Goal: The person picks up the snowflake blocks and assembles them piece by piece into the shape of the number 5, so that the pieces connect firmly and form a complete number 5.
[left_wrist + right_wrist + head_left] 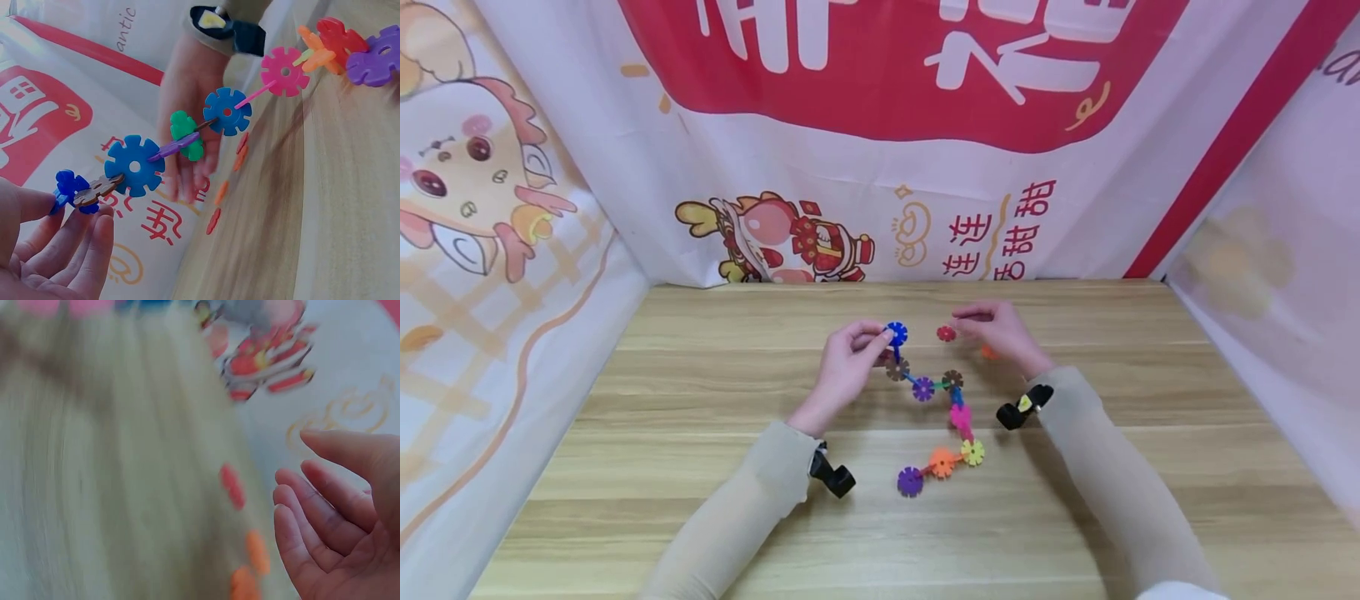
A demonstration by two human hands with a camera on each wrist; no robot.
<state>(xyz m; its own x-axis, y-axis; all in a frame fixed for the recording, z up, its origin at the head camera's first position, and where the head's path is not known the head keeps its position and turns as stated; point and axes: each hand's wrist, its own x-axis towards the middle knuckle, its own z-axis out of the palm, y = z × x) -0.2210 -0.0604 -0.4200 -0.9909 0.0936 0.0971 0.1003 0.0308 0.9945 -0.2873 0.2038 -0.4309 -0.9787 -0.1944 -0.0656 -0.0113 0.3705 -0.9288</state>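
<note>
My left hand (844, 367) pinches a dark blue notched disc (895, 334) at the far end of a chain of interlocking plastic discs. Behind it come a brown disc (897, 369), a purple disc (922, 388) and further blue, green and pink ones. A yellow disc (973, 452), an orange disc (942, 463) and a purple end disc (910, 482) form the near end. In the left wrist view the brown disc (99, 190) sits at the fingertips. My right hand (1000, 333), fingers loosely bent and holding nothing, hovers beside a loose red disc (946, 333).
Loose orange discs (257, 552) lie on the wooden table (700, 500) near the right hand. A red piece (886, 357) shows partly behind the left fingers. Printed cloth (647, 167) walls the back and both sides. Black wrist cameras (833, 473) sit on both sleeves.
</note>
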